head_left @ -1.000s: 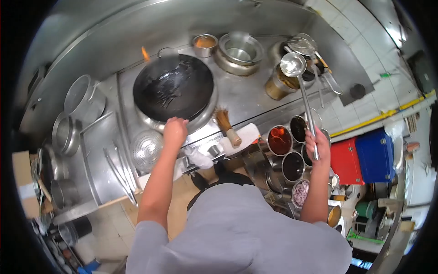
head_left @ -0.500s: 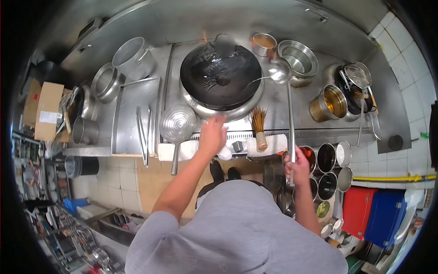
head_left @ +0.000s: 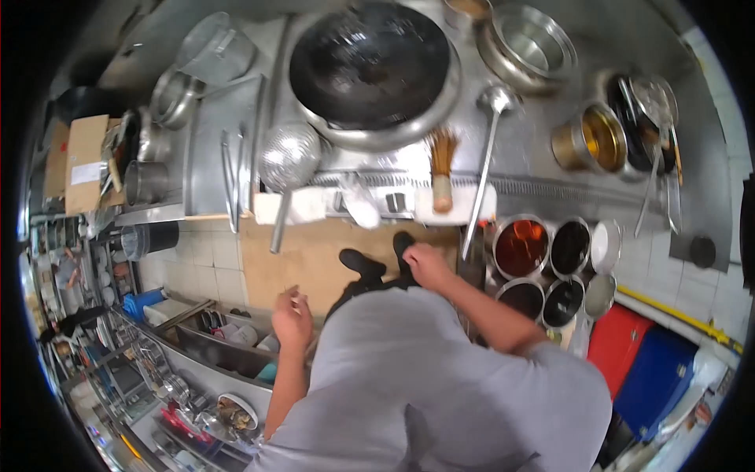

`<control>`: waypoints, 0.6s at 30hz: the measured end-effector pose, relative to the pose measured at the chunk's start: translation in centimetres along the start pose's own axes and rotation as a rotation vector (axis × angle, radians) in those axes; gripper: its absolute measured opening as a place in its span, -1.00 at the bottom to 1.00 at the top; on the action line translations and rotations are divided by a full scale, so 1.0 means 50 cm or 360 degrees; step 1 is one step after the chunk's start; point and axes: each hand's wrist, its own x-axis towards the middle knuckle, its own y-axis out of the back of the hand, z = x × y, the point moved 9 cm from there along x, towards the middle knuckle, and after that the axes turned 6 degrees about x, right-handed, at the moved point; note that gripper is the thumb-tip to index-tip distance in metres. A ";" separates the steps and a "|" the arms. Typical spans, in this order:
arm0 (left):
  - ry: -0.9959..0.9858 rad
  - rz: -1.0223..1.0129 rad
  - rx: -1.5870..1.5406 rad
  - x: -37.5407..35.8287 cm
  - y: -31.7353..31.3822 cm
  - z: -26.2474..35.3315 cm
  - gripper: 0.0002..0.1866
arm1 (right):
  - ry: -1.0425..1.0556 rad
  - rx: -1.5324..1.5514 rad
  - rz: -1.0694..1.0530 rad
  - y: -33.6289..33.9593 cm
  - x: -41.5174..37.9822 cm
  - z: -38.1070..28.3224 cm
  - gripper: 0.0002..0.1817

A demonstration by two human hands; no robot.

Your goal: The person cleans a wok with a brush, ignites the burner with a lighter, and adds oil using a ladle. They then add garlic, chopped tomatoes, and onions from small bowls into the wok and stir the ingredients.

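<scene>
My left hand (head_left: 292, 315) hangs over the floor left of my body, fingers loosely curled and a little apart, holding nothing. Closed and seemingly empty, my right hand (head_left: 427, 263) is in front of my waist, below the counter edge. The long-handled ladle (head_left: 487, 149) lies on the stove, its handle end past the front edge. A black wok (head_left: 370, 67) sits on the burner ring. In front of it are a perforated strainer (head_left: 289, 157), a bamboo brush (head_left: 443, 169) and a crumpled white cloth (head_left: 359, 203).
At left are a metal tray (head_left: 220, 149) with tongs (head_left: 233, 177), pots and a cardboard box (head_left: 85, 165). Steel pots (head_left: 531, 47) and an oil container (head_left: 590, 138) stand at right. Sauce containers (head_left: 521, 245) sit below the counter. Drawers (head_left: 224, 342) are behind at left.
My right hand has let go of the ladle, which now rests on the stove. Both hands have drawn back from the counter, the left one down and leftward. My body and view have turned.
</scene>
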 end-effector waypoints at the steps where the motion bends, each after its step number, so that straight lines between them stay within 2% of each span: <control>1: 0.0080 0.0076 0.0031 -0.007 0.012 -0.009 -0.68 | -0.0163 -0.0175 -0.0106 -0.045 -0.002 0.069 -0.83; 2: 0.0079 0.0031 0.0026 -0.013 0.007 -0.011 -0.68 | -0.0511 -0.0612 -0.0336 -0.078 -0.008 0.152 -0.73; 3: 0.0096 0.0074 -0.0017 -0.018 0.013 -0.017 -0.68 | -0.0692 -0.0935 -0.0337 -0.079 -0.014 0.205 -0.65; 4: 0.0124 0.0140 -0.0053 -0.022 0.025 -0.021 -0.67 | -0.0681 -0.0938 -0.0356 -0.085 -0.015 0.241 -0.65; 6: 0.0102 0.0174 -0.0071 -0.034 0.051 -0.012 -0.67 | -0.0746 -0.1177 -0.0271 -0.071 -0.025 0.286 -0.44; 7: 0.0142 0.0144 -0.0001 -0.039 0.057 -0.013 -0.68 | -0.0804 -0.1264 -0.0446 -0.076 -0.036 0.297 -0.45; 8: 0.0181 0.0118 0.0061 -0.040 0.059 -0.016 -0.68 | -0.0797 -0.1261 -0.0450 -0.077 -0.043 0.304 -0.45; 11: 0.0175 0.0137 0.0084 -0.051 0.071 -0.041 -0.69 | -0.0303 -0.1211 -0.0218 -0.098 -0.031 0.290 -0.47; 12: 0.0185 0.0132 0.0089 -0.055 0.071 -0.051 -0.69 | -0.0302 -0.1207 -0.0229 -0.101 -0.029 0.284 -0.47; 14: 0.0216 0.0118 0.0042 -0.058 0.060 -0.065 -0.70 | -0.0610 -0.1335 -0.0459 -0.091 -0.035 0.317 -0.32; 18: 0.0244 0.0066 0.0025 -0.053 0.043 -0.062 -0.69 | -0.0479 -0.1470 -0.0249 -0.089 -0.040 0.357 -0.29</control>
